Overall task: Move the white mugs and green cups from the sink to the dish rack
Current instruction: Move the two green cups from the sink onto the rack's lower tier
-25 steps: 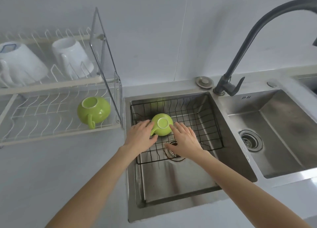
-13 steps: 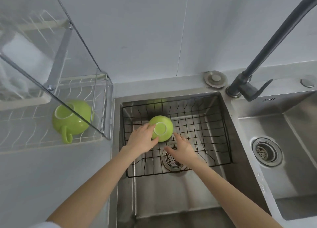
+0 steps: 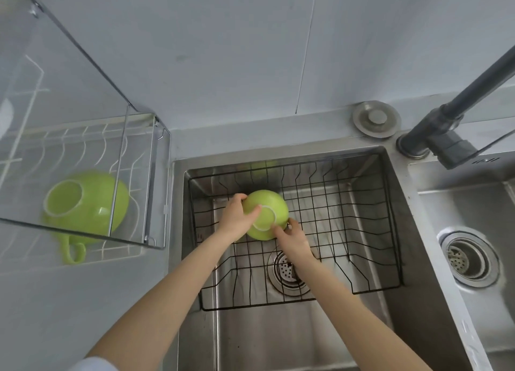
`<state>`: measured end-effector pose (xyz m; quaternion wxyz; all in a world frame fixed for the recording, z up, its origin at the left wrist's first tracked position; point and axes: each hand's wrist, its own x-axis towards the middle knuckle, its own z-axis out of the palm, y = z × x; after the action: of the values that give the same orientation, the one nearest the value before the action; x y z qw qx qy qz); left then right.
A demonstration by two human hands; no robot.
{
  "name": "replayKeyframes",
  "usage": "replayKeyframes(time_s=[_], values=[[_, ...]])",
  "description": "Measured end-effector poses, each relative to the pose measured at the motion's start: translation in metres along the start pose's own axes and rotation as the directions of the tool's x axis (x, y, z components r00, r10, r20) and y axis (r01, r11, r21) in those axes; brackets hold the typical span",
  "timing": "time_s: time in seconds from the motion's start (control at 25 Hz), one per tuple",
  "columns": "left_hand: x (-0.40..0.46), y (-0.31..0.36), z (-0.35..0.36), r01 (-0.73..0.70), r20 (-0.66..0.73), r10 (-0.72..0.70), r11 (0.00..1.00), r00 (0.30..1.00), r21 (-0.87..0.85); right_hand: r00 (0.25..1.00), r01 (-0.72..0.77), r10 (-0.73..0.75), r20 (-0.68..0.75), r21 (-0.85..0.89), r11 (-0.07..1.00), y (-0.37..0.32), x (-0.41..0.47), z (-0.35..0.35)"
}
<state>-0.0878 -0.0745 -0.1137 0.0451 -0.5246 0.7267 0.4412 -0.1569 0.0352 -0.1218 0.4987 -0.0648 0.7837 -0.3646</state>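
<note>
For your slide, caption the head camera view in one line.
Both hands, left and right, grip an upturned green cup in the sink's wire basket.

green cups showing: 2 — one (image 3: 266, 214) at frame centre, one (image 3: 85, 203) at left | hands showing: 2 — left (image 3: 237, 217), right (image 3: 295, 238) | drains showing: 2 | wire baskets sitting in sink: 1 (image 3: 362, 192) | taps showing: 1 (image 3: 446, 119)

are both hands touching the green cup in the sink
Touching. The head view shows the left hand and right hand pressed against opposite sides of the upturned green cup.
</note>
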Motion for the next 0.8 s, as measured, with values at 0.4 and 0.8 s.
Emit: replayKeyframes(time_s=[0.4, 0.8], values=[[-0.018, -0.004, -0.013, 0.005, 0.051, -0.001, 0.997, 0.999, -0.074, 1.0, 0.004, -0.002, 0.016, -0.085, 0.996, -0.004, -0.021, -0.011], [-0.119, -0.011, -0.045, -0.162, 0.005, 0.167, 0.961, 0.986, -0.225, 0.98, 0.191, -0.196, -0.026, -0.137, 0.972, -0.01, -0.108, -0.02]])
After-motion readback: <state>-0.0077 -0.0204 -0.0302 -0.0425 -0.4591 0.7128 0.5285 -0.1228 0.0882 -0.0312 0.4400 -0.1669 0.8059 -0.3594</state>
